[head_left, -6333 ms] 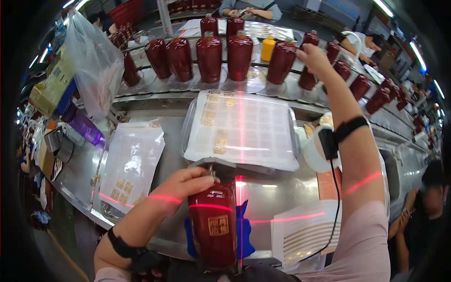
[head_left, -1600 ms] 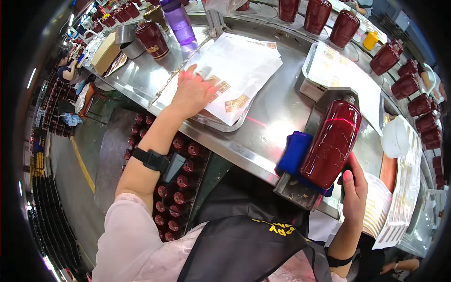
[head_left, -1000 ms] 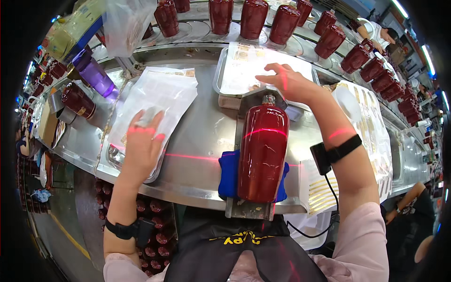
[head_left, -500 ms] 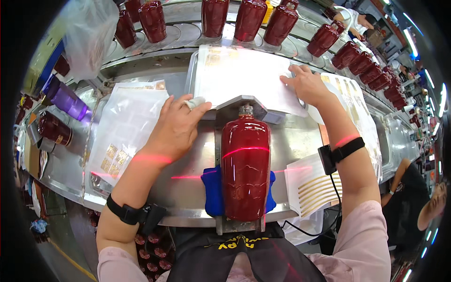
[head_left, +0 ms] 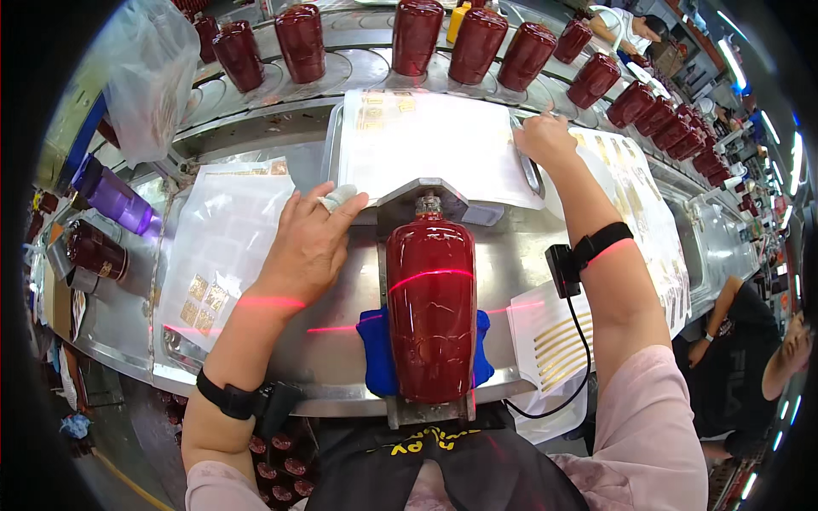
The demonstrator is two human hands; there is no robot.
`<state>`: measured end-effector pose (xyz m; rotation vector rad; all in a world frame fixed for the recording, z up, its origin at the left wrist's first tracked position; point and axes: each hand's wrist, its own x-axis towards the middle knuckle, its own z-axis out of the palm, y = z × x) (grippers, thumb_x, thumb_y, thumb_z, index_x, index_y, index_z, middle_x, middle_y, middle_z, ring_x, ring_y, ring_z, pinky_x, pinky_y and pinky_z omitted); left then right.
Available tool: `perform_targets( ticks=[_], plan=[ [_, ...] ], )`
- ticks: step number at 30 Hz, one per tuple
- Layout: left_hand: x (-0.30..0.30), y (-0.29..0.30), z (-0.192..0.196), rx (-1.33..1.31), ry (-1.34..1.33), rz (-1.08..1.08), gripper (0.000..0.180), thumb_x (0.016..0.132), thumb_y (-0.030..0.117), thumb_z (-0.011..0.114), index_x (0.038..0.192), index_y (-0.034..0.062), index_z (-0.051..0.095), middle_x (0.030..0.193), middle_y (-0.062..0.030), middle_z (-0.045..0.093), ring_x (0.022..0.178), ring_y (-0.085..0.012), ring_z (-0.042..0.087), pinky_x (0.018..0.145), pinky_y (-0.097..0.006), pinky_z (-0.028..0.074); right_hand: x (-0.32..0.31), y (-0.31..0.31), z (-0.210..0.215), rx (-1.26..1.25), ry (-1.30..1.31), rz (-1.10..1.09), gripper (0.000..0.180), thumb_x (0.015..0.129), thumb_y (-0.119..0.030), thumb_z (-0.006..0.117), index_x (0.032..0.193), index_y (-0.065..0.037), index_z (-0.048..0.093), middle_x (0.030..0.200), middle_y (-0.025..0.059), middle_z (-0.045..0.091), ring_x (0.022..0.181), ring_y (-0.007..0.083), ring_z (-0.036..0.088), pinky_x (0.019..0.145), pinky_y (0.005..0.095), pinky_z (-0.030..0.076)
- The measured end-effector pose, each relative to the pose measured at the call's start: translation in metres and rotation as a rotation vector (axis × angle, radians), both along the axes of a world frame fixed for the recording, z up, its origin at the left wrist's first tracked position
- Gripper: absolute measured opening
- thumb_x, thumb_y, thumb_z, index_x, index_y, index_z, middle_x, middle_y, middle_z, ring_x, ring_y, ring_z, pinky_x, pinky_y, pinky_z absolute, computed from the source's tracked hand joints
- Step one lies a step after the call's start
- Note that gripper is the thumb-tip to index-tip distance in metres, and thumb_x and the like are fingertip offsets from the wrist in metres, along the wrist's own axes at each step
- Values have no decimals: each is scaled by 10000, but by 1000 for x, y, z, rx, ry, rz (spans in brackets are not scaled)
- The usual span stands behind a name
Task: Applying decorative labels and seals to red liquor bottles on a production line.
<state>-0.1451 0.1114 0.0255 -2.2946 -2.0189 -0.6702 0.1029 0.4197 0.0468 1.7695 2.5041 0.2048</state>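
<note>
A glossy dark red bottle (head_left: 431, 315) lies in front of me on a metal stand, between blue pads (head_left: 377, 353), its neck toward a bent metal stop (head_left: 423, 189). Red light lines cross it. Beyond it a bright white sheet (head_left: 443, 140) with gold decals at its left end lies over a shallow tray. My left hand (head_left: 311, 243) is by the sheet's near left corner, fingers stretched, one fingertip wrapped in white. At the sheet's far right corner, my right hand (head_left: 547, 140) has its fingers curled together; whatever is between them is hidden.
Several red bottles (head_left: 417, 38) stand along a curved conveyor at the back. Decal sheets lie left (head_left: 226, 230) and right (head_left: 635, 196), with gold-striped sheets (head_left: 558, 345) nearer. A purple tumbler (head_left: 115, 196) and a plastic bag (head_left: 149, 81) are at left. Other people are at right.
My right hand has moved a little farther away along the sheet's right edge, and its spread fingers have curled in. My left hand stays near the near left corner. The view has shifted slightly.
</note>
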Motion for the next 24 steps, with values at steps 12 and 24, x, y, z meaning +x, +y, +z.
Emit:
perform_targets(
  ticks=[12,24],
  plan=[
    [46,-57,24,15,-397,-166,801,819,315,704,1435,-26,321,1305,-232,518,1291,-393,422,1098,-502,284,41,-104,87,380,648,766,103,818,-122,663,793,-29,627,1054,89,630,1003,309,563,864,401,457],
    [114,-102,7,118,-244,-90,1164,747,456,760,1477,-108,50,1461,-323,306,1324,-467,374,1136,-547,178,38,-215,131,-221,844,1085,136,830,-95,654,772,-15,559,1102,113,608,785,142,552,671,281,446]
  ],
)
